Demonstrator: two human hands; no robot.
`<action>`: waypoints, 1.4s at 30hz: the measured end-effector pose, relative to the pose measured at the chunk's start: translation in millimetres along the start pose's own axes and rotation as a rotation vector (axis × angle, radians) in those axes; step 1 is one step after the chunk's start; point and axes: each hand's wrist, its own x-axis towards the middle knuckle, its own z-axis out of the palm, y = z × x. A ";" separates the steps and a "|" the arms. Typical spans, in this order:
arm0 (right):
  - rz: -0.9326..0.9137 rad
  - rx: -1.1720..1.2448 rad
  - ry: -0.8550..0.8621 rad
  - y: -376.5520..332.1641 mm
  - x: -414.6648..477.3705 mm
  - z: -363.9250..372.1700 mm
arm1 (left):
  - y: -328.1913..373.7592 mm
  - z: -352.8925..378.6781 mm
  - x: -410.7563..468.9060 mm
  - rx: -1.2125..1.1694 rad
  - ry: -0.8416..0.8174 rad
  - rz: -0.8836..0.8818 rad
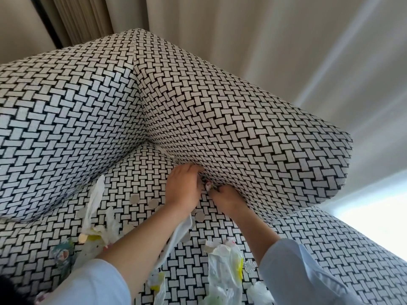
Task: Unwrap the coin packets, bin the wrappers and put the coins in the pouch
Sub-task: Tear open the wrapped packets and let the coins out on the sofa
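Mid-task, by my reading: both hands meet at the sofa (220, 111) arm, left hand (184, 186) and right hand (229, 200) curled onto one small packet (208, 184) between the fingertips; how firmly each grips, cannot tell. About seven loose coins (134, 198) lie on the seat, none pouched. At least five wrappers (222, 258) are strewn unbinned; no bin or pouch identifiable.

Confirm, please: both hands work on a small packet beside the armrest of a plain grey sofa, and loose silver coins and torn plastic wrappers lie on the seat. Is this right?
One detail is wrong. The head view shows the sofa is not plain grey: its fabric has a black-and-white basket-weave pattern. The rest holds: the left hand and right hand work on a small packet, with round silver coins and torn plastic wrappers on the seat.
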 end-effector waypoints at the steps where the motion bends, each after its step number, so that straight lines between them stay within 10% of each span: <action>1: 0.005 -0.026 0.007 -0.2 1.7 1.0 | -1.9 1.9 1.2 0.004 -0.012 -0.004; 16: -0.051 -0.409 0.473 -3.8 18.2 36.9 | -30.7 17.8 12.8 0.009 -0.061 0.132; 28: -0.158 0.015 0.519 13.2 24.3 43.8 | -36.5 23.4 9.9 -0.076 0.021 0.166; 42: -0.117 0.744 0.193 17.7 18.2 28.7 | -27.5 15.0 0.9 -0.339 -0.043 0.016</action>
